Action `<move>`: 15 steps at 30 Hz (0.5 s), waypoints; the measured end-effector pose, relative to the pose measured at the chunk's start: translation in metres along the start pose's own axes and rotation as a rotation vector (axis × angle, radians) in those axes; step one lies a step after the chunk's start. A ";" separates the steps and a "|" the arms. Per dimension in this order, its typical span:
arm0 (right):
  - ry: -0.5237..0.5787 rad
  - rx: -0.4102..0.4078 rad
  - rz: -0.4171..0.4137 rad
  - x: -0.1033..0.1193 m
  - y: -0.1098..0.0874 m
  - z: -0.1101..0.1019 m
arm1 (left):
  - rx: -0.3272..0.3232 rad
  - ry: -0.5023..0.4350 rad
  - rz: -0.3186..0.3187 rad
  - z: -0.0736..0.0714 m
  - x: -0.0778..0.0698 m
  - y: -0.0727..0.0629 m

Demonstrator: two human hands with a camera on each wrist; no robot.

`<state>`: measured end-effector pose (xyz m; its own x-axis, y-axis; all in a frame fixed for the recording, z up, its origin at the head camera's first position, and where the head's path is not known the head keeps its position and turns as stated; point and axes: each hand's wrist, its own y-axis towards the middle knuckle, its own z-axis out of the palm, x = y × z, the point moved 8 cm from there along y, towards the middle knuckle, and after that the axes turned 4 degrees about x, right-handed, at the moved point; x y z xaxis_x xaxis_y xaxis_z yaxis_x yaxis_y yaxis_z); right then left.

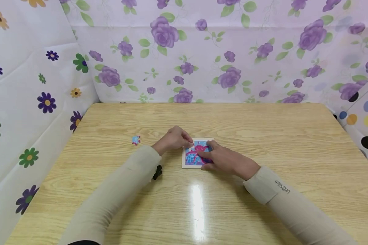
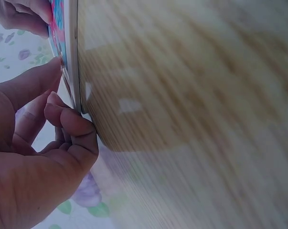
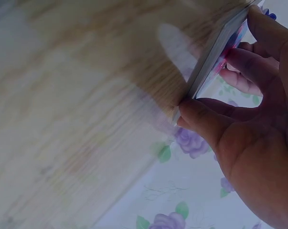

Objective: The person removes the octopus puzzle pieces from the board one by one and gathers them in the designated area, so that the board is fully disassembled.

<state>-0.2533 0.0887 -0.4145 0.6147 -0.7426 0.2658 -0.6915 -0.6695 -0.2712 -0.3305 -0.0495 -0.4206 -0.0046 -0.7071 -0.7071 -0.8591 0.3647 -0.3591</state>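
A small framed jigsaw puzzle (image 1: pixel 187 167) with a pink cartoon figure on blue lies flat on the table. My left hand (image 1: pixel 175 139) is at its upper left corner, thumb and forefinger pinched together on a small puzzle piece, mostly hidden by the fingertips. A pale gap shows in the picture beside them. From the right, my right hand (image 1: pixel 225 158) grips the puzzle's frame, thumb at the near edge and other fingers over the picture. In the right wrist view the thumb presses the tray's edge (image 3: pixel 201 71). One loose puzzle piece (image 1: pixel 136 140) lies to the left.
The wooden table (image 1: pixel 263 129) runs back to a flowered cloth (image 1: pixel 202 51). Another patterned cloth (image 1: pixel 27 102) hangs along the left side. A small black object (image 1: pixel 157 172) shows beside the left sleeve.
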 end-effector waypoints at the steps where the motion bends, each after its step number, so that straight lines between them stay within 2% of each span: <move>1: 0.000 0.001 0.000 0.000 0.000 0.000 | 0.000 0.003 0.001 0.001 0.000 0.000; 15: -0.024 -0.004 -0.009 0.002 0.000 -0.001 | -0.023 0.023 0.021 0.005 -0.005 0.001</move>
<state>-0.2526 0.0867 -0.4129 0.6294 -0.7371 0.2460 -0.6878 -0.6758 -0.2650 -0.3289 -0.0426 -0.4200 -0.0341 -0.7134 -0.6999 -0.8702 0.3656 -0.3303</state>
